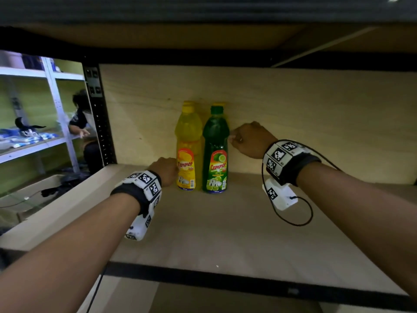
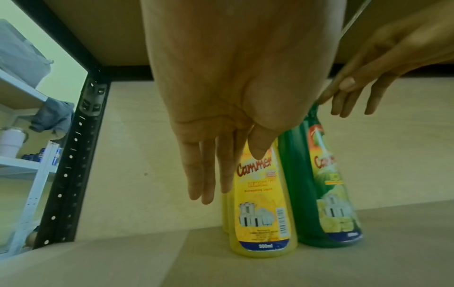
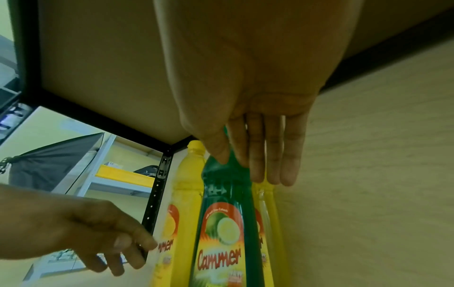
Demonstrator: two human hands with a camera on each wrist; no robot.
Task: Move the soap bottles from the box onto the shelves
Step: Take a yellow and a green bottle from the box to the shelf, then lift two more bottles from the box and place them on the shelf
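Note:
A yellow soap bottle (image 1: 188, 143) and a green one (image 1: 215, 150) stand upright side by side on the wooden shelf board (image 1: 225, 233), close to the back panel. More yellow bottles (image 3: 267, 213) stand behind them. My left hand (image 1: 165, 170) is at the yellow bottle's (image 2: 263, 213) left side, fingers (image 2: 209, 184) straight and thumb over the label. My right hand (image 1: 248, 141) is at the green bottle's (image 3: 221, 233) shoulder. Its thumb lies on the front and its straight fingers (image 3: 270, 165) reach behind. Neither hand grips a bottle.
A black perforated upright (image 1: 99, 118) bounds the shelf on the left, and the board above (image 1: 158, 35) hangs low. Bare shelf stretches right of the bottles (image 1: 316, 211). Beyond the upright are white shelving (image 1: 33, 145), a person (image 1: 80, 118) and a cardboard box (image 1: 40, 188).

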